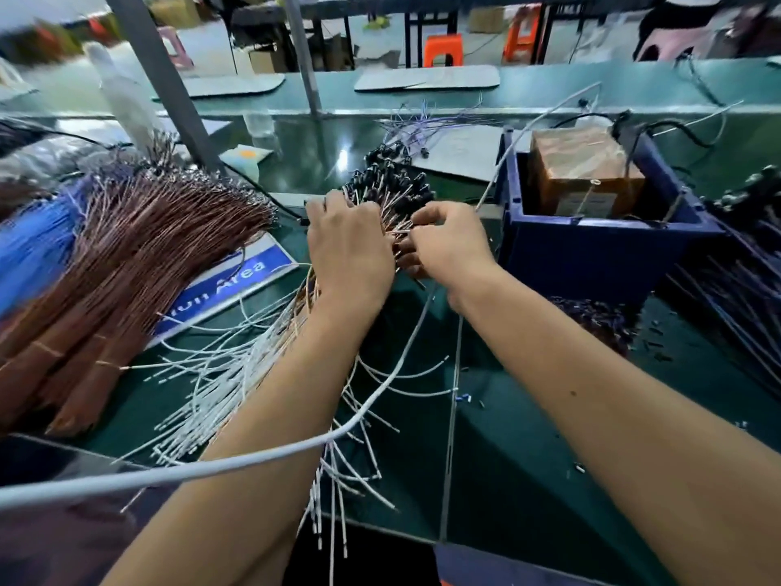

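A bundle of thin wires with black caps (pixel 386 184) at its far end lies across the middle of the green bench; its white and copper tails (pixel 253 374) fan out toward me. My left hand (pixel 348 247) grips this bundle from above, fingers curled round it near the capped end. Just to its right, my right hand (pixel 448 247) pinches a single thin wire (pixel 399 233) at the bundle's side. The fingertips of both hands are partly hidden among the wires.
A big sheaf of copper-brown wires (pixel 139 255) and blue ones (pixel 29 247) lies at left over a blue sign (pixel 236 281). A dark blue bin (pixel 591 251) holding a brown box stands at right. A grey cable (pixel 211 467) crosses in front. More dark wires (pixel 739 289) lie far right.
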Tool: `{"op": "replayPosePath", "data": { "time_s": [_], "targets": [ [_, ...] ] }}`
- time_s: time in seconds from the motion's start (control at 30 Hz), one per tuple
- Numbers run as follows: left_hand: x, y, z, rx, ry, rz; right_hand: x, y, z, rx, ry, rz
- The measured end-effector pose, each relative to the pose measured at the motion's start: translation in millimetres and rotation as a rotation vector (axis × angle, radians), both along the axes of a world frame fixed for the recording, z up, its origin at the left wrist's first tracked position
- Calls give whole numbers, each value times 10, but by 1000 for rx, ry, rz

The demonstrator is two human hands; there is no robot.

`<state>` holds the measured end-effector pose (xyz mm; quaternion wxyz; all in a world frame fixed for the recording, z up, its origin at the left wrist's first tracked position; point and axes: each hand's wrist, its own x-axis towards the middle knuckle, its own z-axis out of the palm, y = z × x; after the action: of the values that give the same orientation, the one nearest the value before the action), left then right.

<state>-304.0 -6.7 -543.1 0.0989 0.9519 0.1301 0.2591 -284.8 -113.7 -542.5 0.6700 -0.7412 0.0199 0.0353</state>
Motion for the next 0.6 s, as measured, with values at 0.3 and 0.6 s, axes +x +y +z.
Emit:
{"op": "replayPosePath", "data": {
  "time_s": [0.3, 0.6],
  "targets": [
    [99, -208, 501, -995, -204, -222, -117, -3, 53, 0, -196, -12],
    [-101, -388, 1318, -1999, -287, -726, -401, -298, 497, 282, -391, 187]
  ]
}}
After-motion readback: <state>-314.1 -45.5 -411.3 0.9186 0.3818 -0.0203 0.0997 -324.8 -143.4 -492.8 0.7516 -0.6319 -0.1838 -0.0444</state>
